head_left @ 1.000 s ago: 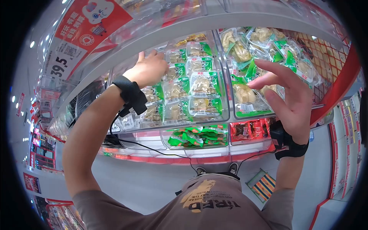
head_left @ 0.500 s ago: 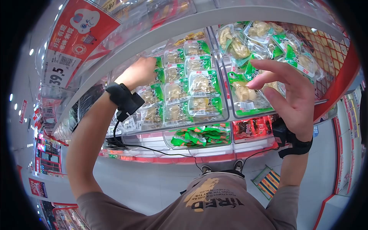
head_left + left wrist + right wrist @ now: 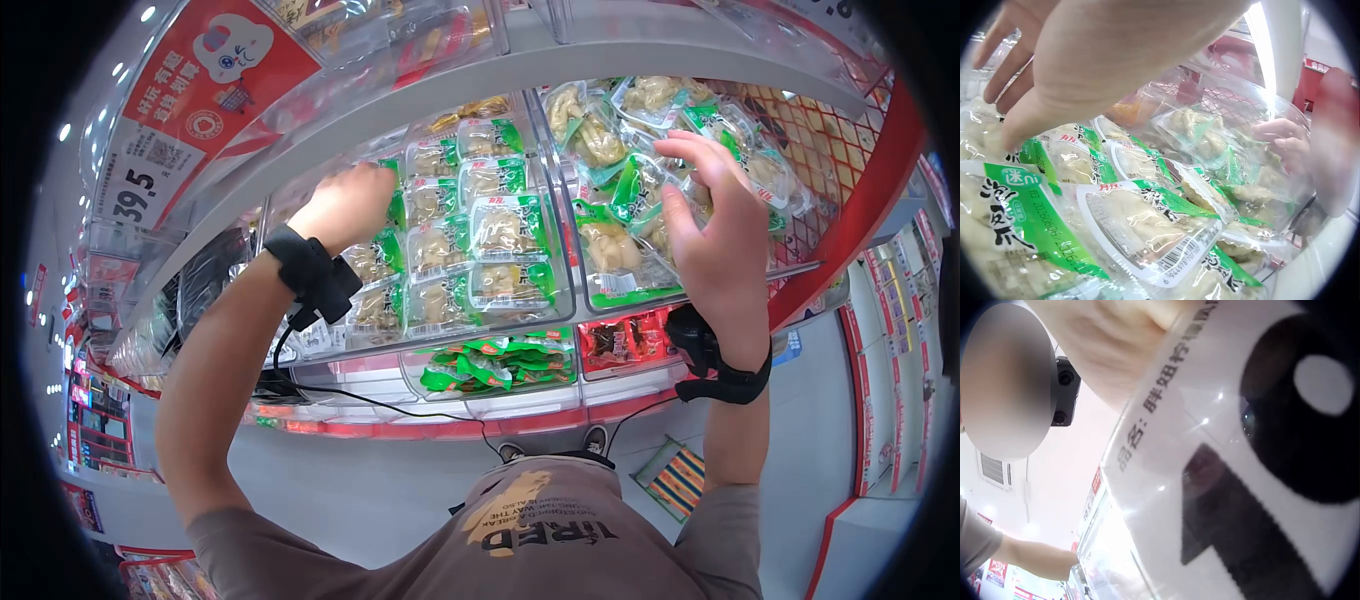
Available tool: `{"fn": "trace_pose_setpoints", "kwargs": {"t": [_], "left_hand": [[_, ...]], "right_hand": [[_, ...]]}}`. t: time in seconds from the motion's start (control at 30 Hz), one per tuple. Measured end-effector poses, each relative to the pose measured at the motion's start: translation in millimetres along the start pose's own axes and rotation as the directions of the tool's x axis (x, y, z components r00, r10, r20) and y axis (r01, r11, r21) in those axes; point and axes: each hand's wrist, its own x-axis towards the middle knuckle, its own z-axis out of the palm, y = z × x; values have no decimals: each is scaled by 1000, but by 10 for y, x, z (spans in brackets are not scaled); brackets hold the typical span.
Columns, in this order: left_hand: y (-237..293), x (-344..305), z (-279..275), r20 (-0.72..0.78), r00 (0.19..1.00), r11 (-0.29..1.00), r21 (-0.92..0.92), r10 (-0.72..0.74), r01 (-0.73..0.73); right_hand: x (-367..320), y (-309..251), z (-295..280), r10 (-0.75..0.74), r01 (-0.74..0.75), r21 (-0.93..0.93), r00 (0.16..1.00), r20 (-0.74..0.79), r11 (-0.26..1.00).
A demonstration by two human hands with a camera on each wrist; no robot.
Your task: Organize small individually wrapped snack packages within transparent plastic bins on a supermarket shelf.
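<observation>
In the head view my left hand (image 3: 350, 205) reaches over the left column of clear packs of pale food with green labels (image 3: 435, 250), its fingertips mostly hidden behind the hand. The left wrist view shows its fingers (image 3: 1013, 78) extended and apart, the thumb tip right at the edge of a pack. A green-labelled pack (image 3: 1147, 228) lies below, nearer that camera. My right hand (image 3: 720, 240) hovers over the right bin of looser packs (image 3: 610, 245), fingers loosely bent, holding nothing. In the right wrist view part of that hand (image 3: 1116, 350) is beside a large printed price tag (image 3: 1160, 500).
A clear divider (image 3: 560, 220) separates the two bins. Above the packs runs a grey shelf edge (image 3: 400, 90), with a red and white price sign (image 3: 190, 110) at left. A red rail (image 3: 870, 220) borders the right side. Lower down are green packets (image 3: 490, 365) and red packets (image 3: 625, 340).
The left hand, earlier with fingers raised over the back of the left column, has come lower and turned its back up. The right hand stays over the right bin, slightly turned.
</observation>
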Motion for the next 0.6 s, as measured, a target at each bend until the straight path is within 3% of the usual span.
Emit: {"fn": "trace_pose_setpoints", "kwargs": {"t": [0.07, 0.1, 0.2, 0.37, 0.47, 0.6], "left_hand": [[24, -30, 2, -193, 972, 988, -46, 136, -147], [75, -54, -34, -272, 923, 955, -41, 273, -294], [160, -53, -1, -141, 897, 905, -23, 418, -425], [187, -20, 103, -23, 940, 936, -84, 341, -342], [175, -18, 95, 2, 937, 935, -68, 349, -348], [147, -46, 12, -36, 934, 934, -34, 355, -356]], "right_hand": [[-3, -26, 23, 58, -57, -37, 998, 35, 998], [-13, -4, 42, 55, -53, -34, 996, 65, 998], [-31, -5, 60, -12, 36, -156, 988, 157, 987], [-112, 21, 126, -135, 229, -485, 966, 220, 844], [-113, 7, 118, -56, 200, -485, 954, 295, 852], [-38, -30, 43, 29, 86, -332, 945, 325, 939]]}}
